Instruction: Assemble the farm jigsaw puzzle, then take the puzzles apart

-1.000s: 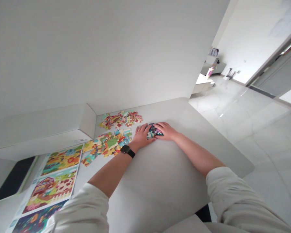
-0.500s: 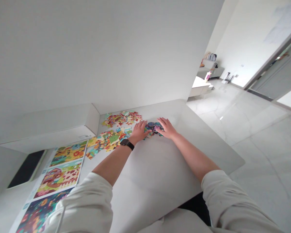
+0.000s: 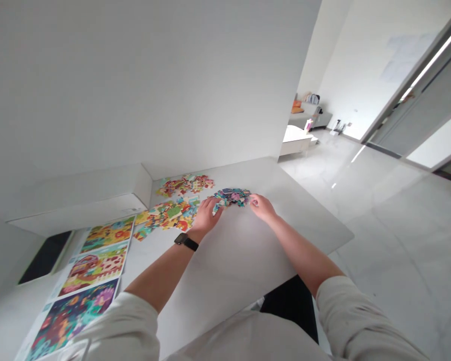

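Observation:
A pile of dark blue and purple puzzle pieces point(image 3: 233, 196) lies on the white table point(image 3: 244, 245) between my two hands. At its left edge rests my left hand point(image 3: 207, 214), open, fingers stretched out and thumb apart, with a black watch on the wrist. My right hand point(image 3: 263, 206) is at the pile's right edge, fingers curled in toward the thumb; whatever they pinch is too small to make out. Left of my left hand spreads a pile of yellow and green puzzle pieces point(image 3: 175, 214). Behind that is a red and multicoloured pile of puzzle pieces point(image 3: 188, 184).
Three printed pictures, a lion one point(image 3: 108, 234), a farm one point(image 3: 93, 271) and a dark one point(image 3: 73, 318), lie along the left. A white box point(image 3: 97, 205) stands against the wall, with a black-screened device point(image 3: 45, 256) near it. Tiled floor lies beyond the table's right edge.
My hands have drawn apart, uncovering more of the dark pile. The left hand has shifted left and nearer to me; the right hand's spread fingers have curled in. The camera view has turned slightly.

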### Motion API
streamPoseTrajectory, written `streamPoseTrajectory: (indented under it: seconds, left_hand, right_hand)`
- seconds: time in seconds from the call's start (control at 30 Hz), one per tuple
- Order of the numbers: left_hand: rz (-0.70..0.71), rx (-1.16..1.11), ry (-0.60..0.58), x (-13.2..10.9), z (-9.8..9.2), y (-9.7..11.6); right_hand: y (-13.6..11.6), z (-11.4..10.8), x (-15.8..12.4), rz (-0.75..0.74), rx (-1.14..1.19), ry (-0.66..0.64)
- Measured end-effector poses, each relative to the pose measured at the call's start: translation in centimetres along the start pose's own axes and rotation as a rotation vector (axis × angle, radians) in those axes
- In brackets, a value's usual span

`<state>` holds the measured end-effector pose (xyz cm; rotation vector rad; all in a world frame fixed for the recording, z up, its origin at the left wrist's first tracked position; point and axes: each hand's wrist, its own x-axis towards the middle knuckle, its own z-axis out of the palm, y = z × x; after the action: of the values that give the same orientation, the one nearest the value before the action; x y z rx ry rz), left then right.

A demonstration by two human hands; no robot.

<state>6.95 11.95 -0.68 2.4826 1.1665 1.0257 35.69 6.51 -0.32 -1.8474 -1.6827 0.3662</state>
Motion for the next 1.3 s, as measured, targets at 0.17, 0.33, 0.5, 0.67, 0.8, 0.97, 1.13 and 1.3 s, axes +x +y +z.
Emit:
streamPoseTrajectory:
  seconds: [0.17,0.33,0.5,0.67,0.8,0.97,1.13,1.3]
  left_hand:
    - [-0.255,-0.128,-0.079,-3.7,-4.0,0.8]
    - [-0.395,-0.219,-0.072,-7.9,-7.8,2.0]
    - [-0.524,-0.282,-0.018,-11.8,-9.9,2.9]
    - [-0.604,-0.357,0.02,-13.6,-9.9,1.4]
    - [-0.609,-0.359,-0.003,-14.0,-9.1,0.1]
    - [-0.587,-0.348,-0.075,-14.2,-9.0,-0.1]
    - [-0.579,-0.35,-0.1,-14.1,-9.2,0.1]
    - [-0.587,-0.353,-0.094,-14.0,-9.1,0.1]
  right_hand:
    - [-5.4,1.6,-0.9,-0.031,0.098,-0.057]
    - [-11.4,5.0,-2.4,-0.152,0.208,-0.177]
    - [-15.2,8.8,-4.7,-0.228,0.339,-0.435]
    - [-15.4,11.6,-6.8,-0.293,0.389,-0.381]
    - [-14.8,12.1,-7.5,-0.313,0.392,-0.336]
    - [-14.7,11.8,-7.7,-0.321,0.381,-0.334]
    - [-14.8,11.8,-7.7,-0.325,0.38,-0.345]
    - [-14.6,11.7,-7.7,-0.334,0.392,-0.351]
